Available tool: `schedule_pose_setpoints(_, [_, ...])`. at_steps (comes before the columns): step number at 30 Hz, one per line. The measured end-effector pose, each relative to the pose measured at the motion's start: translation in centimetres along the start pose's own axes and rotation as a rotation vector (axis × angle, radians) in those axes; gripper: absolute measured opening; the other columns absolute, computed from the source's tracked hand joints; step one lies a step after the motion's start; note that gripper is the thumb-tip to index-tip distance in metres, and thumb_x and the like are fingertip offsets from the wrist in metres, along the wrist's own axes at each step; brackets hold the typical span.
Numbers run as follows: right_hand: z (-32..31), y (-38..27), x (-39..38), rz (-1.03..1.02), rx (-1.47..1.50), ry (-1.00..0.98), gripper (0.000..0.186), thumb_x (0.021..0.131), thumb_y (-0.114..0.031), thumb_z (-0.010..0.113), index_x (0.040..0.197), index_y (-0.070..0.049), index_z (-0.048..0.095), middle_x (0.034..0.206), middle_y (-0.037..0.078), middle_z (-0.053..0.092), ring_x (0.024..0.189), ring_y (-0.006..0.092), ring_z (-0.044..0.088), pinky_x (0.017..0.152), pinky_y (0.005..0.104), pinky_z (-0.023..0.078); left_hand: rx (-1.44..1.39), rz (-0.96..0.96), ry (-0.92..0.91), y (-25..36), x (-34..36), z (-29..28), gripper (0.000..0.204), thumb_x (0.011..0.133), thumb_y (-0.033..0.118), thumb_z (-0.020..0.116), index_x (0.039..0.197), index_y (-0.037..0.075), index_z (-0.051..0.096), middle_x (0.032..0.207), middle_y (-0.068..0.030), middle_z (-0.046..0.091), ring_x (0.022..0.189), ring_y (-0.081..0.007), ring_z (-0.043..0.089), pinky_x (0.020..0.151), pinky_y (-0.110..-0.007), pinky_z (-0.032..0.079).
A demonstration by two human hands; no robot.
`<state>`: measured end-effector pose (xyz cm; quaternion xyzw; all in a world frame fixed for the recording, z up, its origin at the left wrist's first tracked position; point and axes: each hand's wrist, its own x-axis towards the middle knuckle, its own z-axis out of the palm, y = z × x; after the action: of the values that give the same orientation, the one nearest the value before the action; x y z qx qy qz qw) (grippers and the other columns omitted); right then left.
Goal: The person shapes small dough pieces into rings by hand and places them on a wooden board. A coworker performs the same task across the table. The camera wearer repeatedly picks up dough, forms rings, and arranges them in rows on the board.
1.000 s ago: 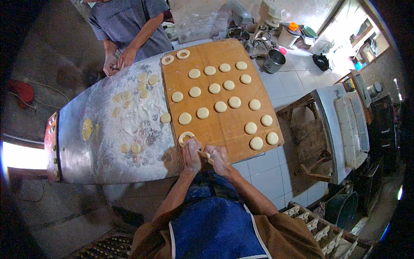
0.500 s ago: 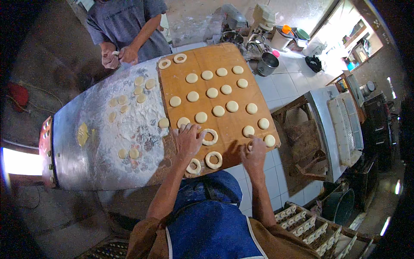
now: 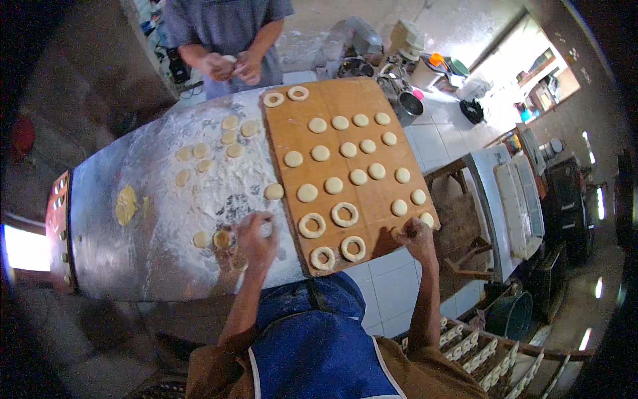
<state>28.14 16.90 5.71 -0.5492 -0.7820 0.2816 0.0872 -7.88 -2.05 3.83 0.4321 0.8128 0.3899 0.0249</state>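
Just left of our curled right hand [image 3: 416,231] lies a dough round [image 3: 397,232]; our blurred left hand [image 3: 258,238] is farther, over the surface [image 3: 106,263]. We cannot tell either's grip.

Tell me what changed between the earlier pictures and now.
The left hand has moved left off the board to over the floured table. The right hand has moved right to the near-right discs; whether it grips one is unclear. Four rings now show along the near side, where only one showed at first. The discs farther up stayed put.
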Motion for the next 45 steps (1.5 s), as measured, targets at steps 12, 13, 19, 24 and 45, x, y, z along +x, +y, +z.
schedule_pose_setpoints(12, [29.8,-28.8,12.1,-0.773,0.231,0.122,0.027,0.071,-0.011,0.076,0.092,-0.002,0.061,0.083,0.015,0.064,0.081,0.0339,0.063,0.072,0.0431,0.051,0.064,-0.27,0.332,-14.8,-4.2,-11.4,0.007,0.087,0.013,0.062,0.09,0.007,0.061,0.082,-0.0073,0.058,0.081,-0.0255,0.056,0.079,-0.041,0.04])
schedule_pose_setpoints(13, [30.5,-30.1,11.9,-0.728,0.192,0.17,0.027,0.07,-0.009,0.076,0.091,-0.003,0.061,0.083,0.014,0.064,0.08,0.0336,0.063,0.073,0.0434,0.051,0.101,-0.272,0.325,-14.7,-4.5,-12.0,0.007,0.087,0.012,0.062,0.09,0.007,0.061,0.082,-0.0076,0.059,0.081,-0.0259,0.057,0.079,-0.041,0.04])
schedule_pose_setpoints(19, [28.4,-32.6,9.6,-0.708,0.197,0.038,0.024,0.069,-0.014,0.077,0.079,-0.003,0.057,0.068,0.008,0.058,0.075,0.0253,0.058,0.065,0.0399,0.048,-0.183,-0.265,0.258,-14.8,-3.9,-10.9,0.014,0.089,0.014,0.062,0.096,0.002,0.063,0.087,-0.0124,0.064,0.083,-0.0269,0.062,0.079,-0.038,0.049])
schedule_pose_setpoints(24, [25.2,-32.9,2.7,-0.221,0.925,-0.305,0.031,0.073,-0.005,0.074,0.095,-0.006,0.051,0.079,0.002,0.058,0.077,0.0112,0.057,0.069,0.029,0.049,-0.855,-0.516,0.032,-10.4,0.9,-9.3,0.025,0.091,0.019,0.064,0.11,0.003,0.064,0.095,-0.0074,0.067,0.092,-0.0173,0.062,0.082,-0.032,0.05])
schedule_pose_setpoints(45, [20.9,-29.2,1.4,0.136,0.919,-0.452,0.043,0.098,-0.042,0.044,0.101,-0.001,0.058,0.082,0.01,0.061,0.072,0.0171,0.06,0.063,0.0316,0.05,-1.149,-0.233,-0.19,-9.3,0.6,-4.2,0.041,0.074,0.006,0.054,0.113,0.004,0.045,0.094,-0.0071,0.056,0.082,-0.0195,0.059,0.078,-0.032,0.05])
